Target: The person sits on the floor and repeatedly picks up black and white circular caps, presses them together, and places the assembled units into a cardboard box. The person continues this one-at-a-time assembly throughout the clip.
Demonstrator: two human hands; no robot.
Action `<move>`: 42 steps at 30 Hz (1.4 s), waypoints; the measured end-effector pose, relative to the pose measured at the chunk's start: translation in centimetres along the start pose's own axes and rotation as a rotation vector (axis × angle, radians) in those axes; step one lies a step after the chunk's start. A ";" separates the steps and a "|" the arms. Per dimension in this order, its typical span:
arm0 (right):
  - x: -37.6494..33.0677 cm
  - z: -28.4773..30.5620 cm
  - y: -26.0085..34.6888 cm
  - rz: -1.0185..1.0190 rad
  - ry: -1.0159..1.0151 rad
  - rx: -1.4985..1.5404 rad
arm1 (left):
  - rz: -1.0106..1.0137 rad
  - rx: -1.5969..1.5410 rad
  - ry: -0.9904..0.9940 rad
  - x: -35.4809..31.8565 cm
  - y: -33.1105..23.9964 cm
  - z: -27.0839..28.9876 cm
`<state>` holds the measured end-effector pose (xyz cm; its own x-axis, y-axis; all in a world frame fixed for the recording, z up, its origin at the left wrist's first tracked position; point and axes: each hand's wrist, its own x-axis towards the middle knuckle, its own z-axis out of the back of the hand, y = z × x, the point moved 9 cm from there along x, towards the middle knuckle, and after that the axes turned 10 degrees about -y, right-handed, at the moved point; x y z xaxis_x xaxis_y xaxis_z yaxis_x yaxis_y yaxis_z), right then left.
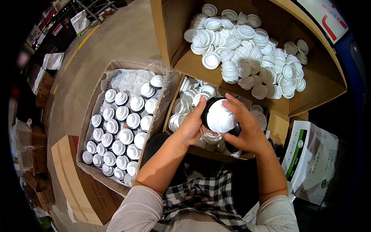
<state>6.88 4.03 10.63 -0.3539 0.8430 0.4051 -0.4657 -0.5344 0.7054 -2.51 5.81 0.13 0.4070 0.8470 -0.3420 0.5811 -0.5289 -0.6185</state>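
Both my hands hold a round black piece with a white top (220, 117) above a small carton. My left hand (192, 123) grips its black rim on the left side, fingers closed around it. On the other side my right hand (248, 129) has its fingers over the white top. A dark rounded part (233, 142) shows below the right palm; whether it belongs to the same piece I cannot tell. Loose white stepped discs (181, 106) fill the small carton (169, 118) under my hands, partly hidden by them.
To the left, a plastic-edged carton (92, 102) holds rows of white stepped caps on black bases (126, 136). A large carton (162, 34) with heaped white discs (247, 50) tilts toward me at the back. A folded carton (79, 178) and a white printed sack (315, 162) flank me.
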 end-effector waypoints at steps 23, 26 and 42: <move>-0.1 -1.5 -1.2 0.037 0.032 -0.029 | -0.155 0.393 -0.087 0.1 -0.8 0.4; 0.0 -1.0 -1.4 0.091 -0.023 0.066 | -0.356 0.418 -0.073 -0.2 -2.6 -0.3; -2.0 -1.6 -7.6 -0.309 -0.893 0.150 | -0.856 0.171 -0.635 1.2 -1.9 0.4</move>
<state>9.87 6.35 3.53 0.5460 0.7137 0.4388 -0.3045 -0.3189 0.8975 -3.39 7.87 0.64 -0.5561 0.8308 -0.0228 0.3725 0.2247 -0.9004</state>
